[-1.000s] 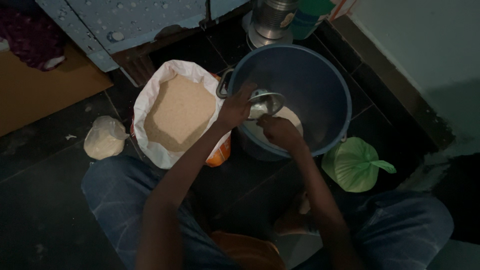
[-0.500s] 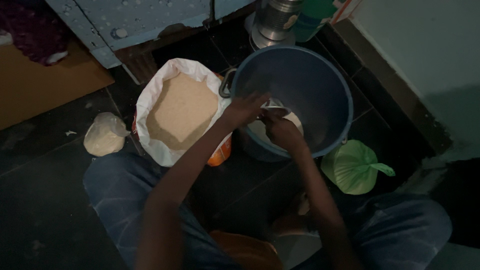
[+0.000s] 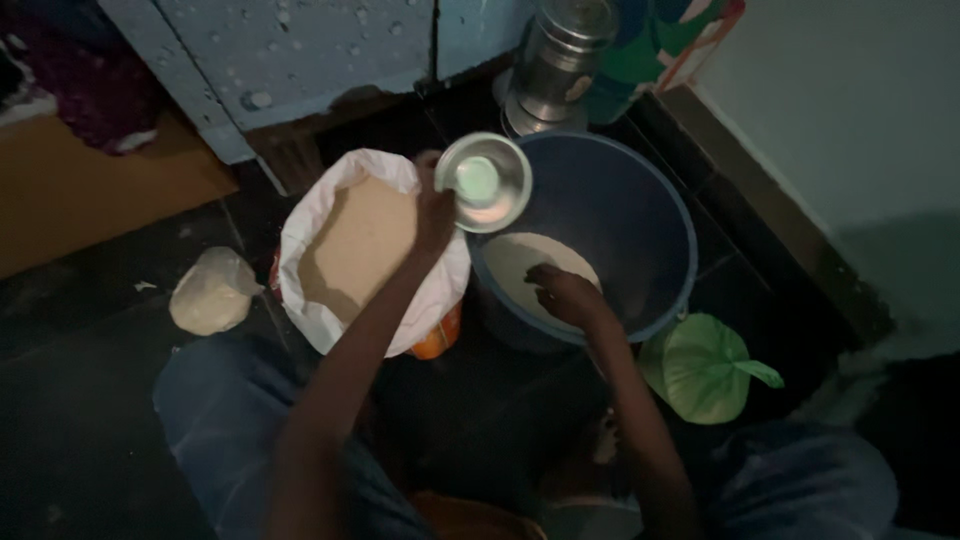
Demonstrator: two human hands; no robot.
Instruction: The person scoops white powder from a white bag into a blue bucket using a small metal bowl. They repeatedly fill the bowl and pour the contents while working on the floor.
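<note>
The small bowl (image 3: 484,182) is shiny polished metal, like the ribbed steel canister (image 3: 555,62); the blue bucket (image 3: 640,215) is smooth matt plastic; the white sack (image 3: 345,170) looks like woven plastic holding matt, powdery tan flour (image 3: 355,245); the floor (image 3: 80,300) is dark, faintly glossy stone

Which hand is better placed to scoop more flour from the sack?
Left, likely: the left hand holds the steel bowl beside the open sack; the right hand is down inside the blue bucket.
</note>
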